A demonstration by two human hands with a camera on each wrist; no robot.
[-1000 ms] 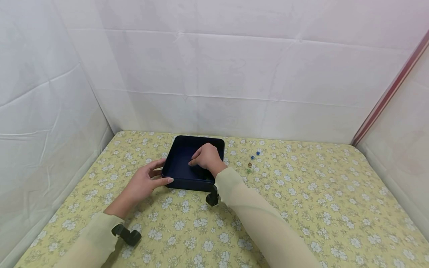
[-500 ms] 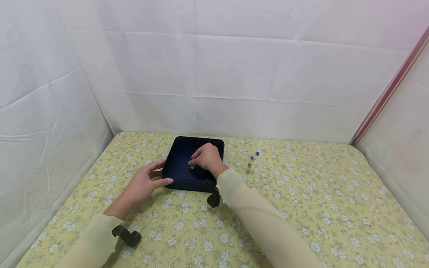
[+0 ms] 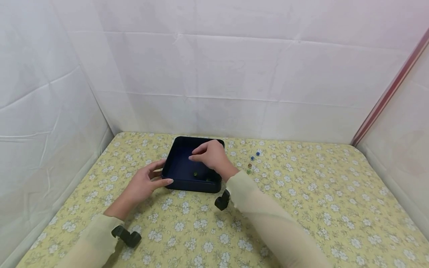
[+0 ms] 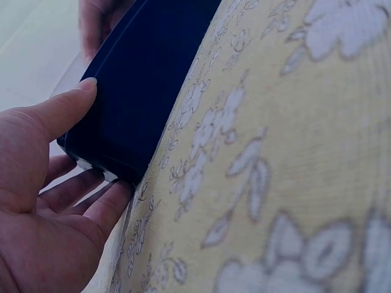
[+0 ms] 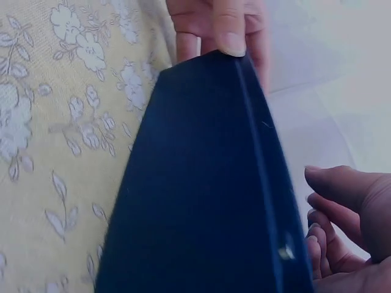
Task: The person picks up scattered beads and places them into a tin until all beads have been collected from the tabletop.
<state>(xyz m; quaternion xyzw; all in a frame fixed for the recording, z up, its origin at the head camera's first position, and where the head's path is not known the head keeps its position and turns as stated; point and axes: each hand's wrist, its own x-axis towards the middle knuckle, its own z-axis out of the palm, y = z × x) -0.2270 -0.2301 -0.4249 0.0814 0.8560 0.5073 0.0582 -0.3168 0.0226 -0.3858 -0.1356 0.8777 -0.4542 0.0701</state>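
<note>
A dark navy-blue, square, shallow box with rounded corners (image 3: 192, 185) stood flat on the table (image 3: 187, 234), which was covered with a yellow cloth printed with white flowers (image 3: 338, 219). The left hand (image 3: 142, 183) steadied the box at its near left corner; its grip was closed round that corner, the thumb against the near wall at the rim and the other fingers against the left side. The right hand (image 3: 212, 154) hung over the right part of the box, above its floor. Its grip was loosely curled, a small gap between thumb and forefinger, with nothing held.

Inside the box, toward the near wall, lay a small round green marble (image 3: 196, 174). To its right, near the near right corner, was a second small greenish piece (image 3: 208, 179), too dim to make out well.

On the cloth to the right of the box, four small marbles formed a slanting line: a pale green marble (image 3: 248, 171) nearest the person, then an amber-brown marble (image 3: 249, 165), a blue marble (image 3: 253, 158) and a darker blue marble (image 3: 258, 153) farthest away. White fabric sheets (image 3: 214, 67) rose behind the table.
</note>
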